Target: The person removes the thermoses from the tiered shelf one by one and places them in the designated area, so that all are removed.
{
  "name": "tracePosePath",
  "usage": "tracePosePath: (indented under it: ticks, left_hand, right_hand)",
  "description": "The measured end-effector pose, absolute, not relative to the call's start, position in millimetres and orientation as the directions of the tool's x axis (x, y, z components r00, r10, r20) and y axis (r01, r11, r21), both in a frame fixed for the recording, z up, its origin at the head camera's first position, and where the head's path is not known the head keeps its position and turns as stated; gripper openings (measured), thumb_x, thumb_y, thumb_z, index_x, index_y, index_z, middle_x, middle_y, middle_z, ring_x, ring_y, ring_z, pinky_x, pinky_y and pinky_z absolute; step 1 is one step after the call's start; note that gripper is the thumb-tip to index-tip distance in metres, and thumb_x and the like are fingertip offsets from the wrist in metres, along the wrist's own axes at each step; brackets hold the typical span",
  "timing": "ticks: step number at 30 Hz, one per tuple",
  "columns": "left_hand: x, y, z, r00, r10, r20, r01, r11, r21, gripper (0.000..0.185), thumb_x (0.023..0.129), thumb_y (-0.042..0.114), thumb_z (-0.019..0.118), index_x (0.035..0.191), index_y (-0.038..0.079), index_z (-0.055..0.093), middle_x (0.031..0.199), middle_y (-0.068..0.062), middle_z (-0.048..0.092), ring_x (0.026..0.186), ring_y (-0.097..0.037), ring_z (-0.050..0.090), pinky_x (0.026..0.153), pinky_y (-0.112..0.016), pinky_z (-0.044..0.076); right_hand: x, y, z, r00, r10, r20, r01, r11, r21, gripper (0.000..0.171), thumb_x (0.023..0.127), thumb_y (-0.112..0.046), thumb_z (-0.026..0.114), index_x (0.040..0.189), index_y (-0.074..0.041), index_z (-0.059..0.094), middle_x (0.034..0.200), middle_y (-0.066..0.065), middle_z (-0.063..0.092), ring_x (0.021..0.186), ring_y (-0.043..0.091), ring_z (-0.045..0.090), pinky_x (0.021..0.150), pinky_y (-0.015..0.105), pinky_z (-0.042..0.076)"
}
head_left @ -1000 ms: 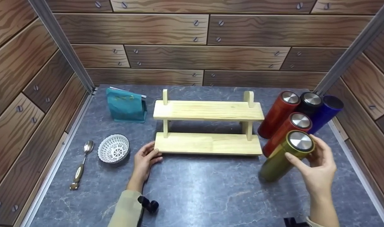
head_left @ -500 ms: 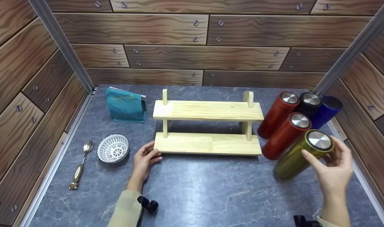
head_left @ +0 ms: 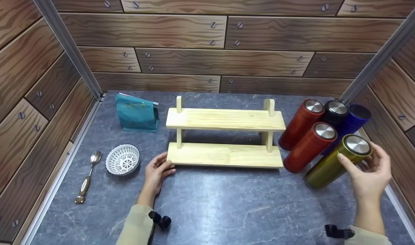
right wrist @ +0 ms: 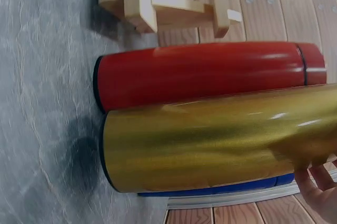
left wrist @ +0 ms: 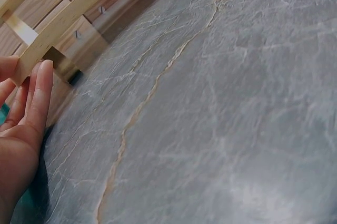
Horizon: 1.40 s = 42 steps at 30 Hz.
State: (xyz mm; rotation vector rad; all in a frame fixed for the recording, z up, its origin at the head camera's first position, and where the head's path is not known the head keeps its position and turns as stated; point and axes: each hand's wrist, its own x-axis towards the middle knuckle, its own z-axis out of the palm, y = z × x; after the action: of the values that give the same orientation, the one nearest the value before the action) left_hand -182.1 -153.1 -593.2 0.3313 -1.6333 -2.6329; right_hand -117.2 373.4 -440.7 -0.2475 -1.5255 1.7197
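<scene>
A gold flask (head_left: 333, 163) with a steel lid stands on the grey table (head_left: 227, 204) at the right, and my right hand (head_left: 367, 173) grips its top with fingers curled round the lid. In the right wrist view the gold flask (right wrist: 221, 139) fills the frame beside a red flask (right wrist: 200, 74). A light wooden two-tier rack (head_left: 224, 136) stands mid-table. My left hand (head_left: 156, 172) rests with straight fingers against the rack's lower left corner; the left wrist view shows those fingers (left wrist: 37, 97) touching the rack's edge (left wrist: 63, 23).
Two red flasks (head_left: 307, 144), a black one (head_left: 335, 112) and a blue one (head_left: 352, 120) stand behind the gold flask at the right wall. A teal pouch (head_left: 137, 113), a white lattice bowl (head_left: 122, 160) and a spoon (head_left: 88, 177) lie at the left.
My right hand has carried the gold flask to the right and slightly back, next to the other flasks. The left hand has stayed at the rack's corner.
</scene>
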Motion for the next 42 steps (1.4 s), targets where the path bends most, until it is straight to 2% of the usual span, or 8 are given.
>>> tracePosePath:
  ticks: [15, 33, 42]
  left_hand:
    - [-183, -154, -593, -0.975, -0.127, -0.180, -0.109, -0.433, 0.895, 0.048, 0.082, -0.002, 0.067, 0.126, -0.005, 0.050, 0.107, -0.018, 0.056, 0.076, -0.026, 0.063, 0.067, -0.038, 0.058]
    - [-182, -153, -593, -0.976, -0.127, -0.174, -0.103, -0.433, 0.896, 0.047, 0.082, -0.002, 0.067, 0.126, -0.004, 0.051, 0.107, -0.017, 0.057, 0.076, -0.026, 0.063, 0.066, -0.037, 0.058]
    - [-182, -154, -593, -0.977, -0.125, -0.170, -0.101, -0.432, 0.896, 0.048, 0.082, -0.001, 0.067, 0.127, -0.005, 0.050, 0.107, -0.018, 0.056, 0.075, -0.025, 0.063, 0.066, -0.037, 0.058]
  right_hand:
    - [-151, 394, -452, -0.619, 0.701, 0.355, -0.397, 0.111, -0.911, 0.074, 0.054, 0.016, 0.081, 0.120, -0.007, 0.057, 0.119, 0.010, 0.058, 0.091, 0.017, 0.055, 0.074, 0.017, 0.051]
    - [-169, 393, -454, -0.621, 0.715, 0.322, -0.366, 0.099, -0.925, 0.072, 0.056, 0.011, 0.083, 0.119, -0.009, 0.056, 0.116, 0.006, 0.058, 0.089, 0.015, 0.054, 0.072, 0.020, 0.047]
    - [-168, 392, -456, -0.648, 0.695, 0.311, -0.327, 0.115, -0.938, 0.073, 0.059, 0.010, 0.082, 0.122, -0.011, 0.053, 0.121, 0.006, 0.055, 0.090, 0.014, 0.053, 0.073, 0.018, 0.047]
